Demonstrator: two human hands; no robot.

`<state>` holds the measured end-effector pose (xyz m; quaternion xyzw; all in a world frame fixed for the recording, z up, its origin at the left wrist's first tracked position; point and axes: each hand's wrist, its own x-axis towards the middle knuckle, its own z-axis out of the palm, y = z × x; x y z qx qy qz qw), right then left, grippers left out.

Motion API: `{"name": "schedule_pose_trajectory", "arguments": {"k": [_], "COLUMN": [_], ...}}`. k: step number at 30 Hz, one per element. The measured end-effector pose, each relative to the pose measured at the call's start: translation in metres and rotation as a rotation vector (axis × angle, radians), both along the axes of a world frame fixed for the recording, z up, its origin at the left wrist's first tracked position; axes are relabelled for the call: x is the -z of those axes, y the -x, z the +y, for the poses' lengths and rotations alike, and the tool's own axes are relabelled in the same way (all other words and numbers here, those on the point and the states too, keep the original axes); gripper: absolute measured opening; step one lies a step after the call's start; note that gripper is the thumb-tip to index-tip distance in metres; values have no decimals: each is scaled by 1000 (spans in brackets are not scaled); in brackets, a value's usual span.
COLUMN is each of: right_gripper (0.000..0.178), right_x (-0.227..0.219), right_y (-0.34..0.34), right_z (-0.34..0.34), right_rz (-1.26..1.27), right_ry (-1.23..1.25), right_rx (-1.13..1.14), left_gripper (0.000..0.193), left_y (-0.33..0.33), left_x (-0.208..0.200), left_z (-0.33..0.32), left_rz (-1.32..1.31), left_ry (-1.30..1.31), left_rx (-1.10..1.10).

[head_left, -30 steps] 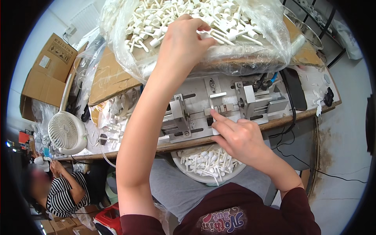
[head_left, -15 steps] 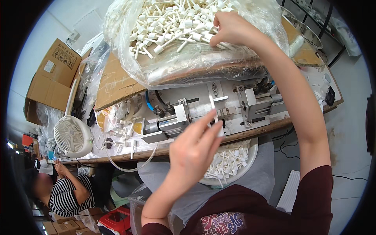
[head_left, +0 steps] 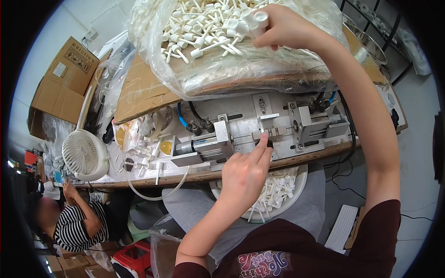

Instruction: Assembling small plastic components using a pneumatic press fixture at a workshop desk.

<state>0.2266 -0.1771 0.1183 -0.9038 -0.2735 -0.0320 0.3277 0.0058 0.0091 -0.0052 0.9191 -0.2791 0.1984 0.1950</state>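
My right hand (head_left: 289, 28) is closed at the bag's near right side, with blurred white plastic capped sticks (head_left: 260, 19) at its thumb and fingers; I cannot tell how many it holds. Many similar white pieces (head_left: 197, 28) lie heaped in the clear plastic bag (head_left: 208, 83). My left hand (head_left: 243, 178) reaches over the bench edge, its fingers together and their tips at the small metal fixture (head_left: 277, 131) between two clamping cylinders. A bit of white shows at the index fingertip; what those fingers hold is mostly hidden.
The left cylinder (head_left: 204, 147) and right cylinder (head_left: 320, 123) flank the fixture. Below the bench edge, a white tub (head_left: 301, 185) of similar pieces sits at my lap. A white fan (head_left: 85, 155) and cardboard box (head_left: 65, 88) stand left; a person in stripes (head_left: 79, 227) sits beyond.
My left hand has moved right and brought its fingertips to the fixture; the white stick it held upright is now mostly hidden. My right hand has lifted slightly from the heap with white pieces.
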Motion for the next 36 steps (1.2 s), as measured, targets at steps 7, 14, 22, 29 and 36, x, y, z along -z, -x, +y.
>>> {"name": "schedule_pose_trajectory", "arguments": {"k": [7, 14, 22, 29, 36], "right_gripper": [14, 26, 36, 45, 40], "right_x": [8, 39, 87, 101, 107], "right_y": [45, 87, 173, 190, 193], "right_z": [-3, 1, 12, 3, -16], "right_rz": [-87, -630, -860, -831, -700], "right_ry": [-566, -346, -112, -44, -246], "right_rx": [-48, 72, -194, -151, -26], "left_gripper": [27, 43, 47, 43, 34], "left_y": [-1, 2, 10, 19, 21], "left_x": [0, -11, -33, -39, -21], "left_z": [0, 8, 15, 15, 11], "left_rz": [5, 209, 448, 482, 245], "left_ry": [16, 310, 952, 878, 635], "left_rx": [-5, 53, 189, 212, 53]}}
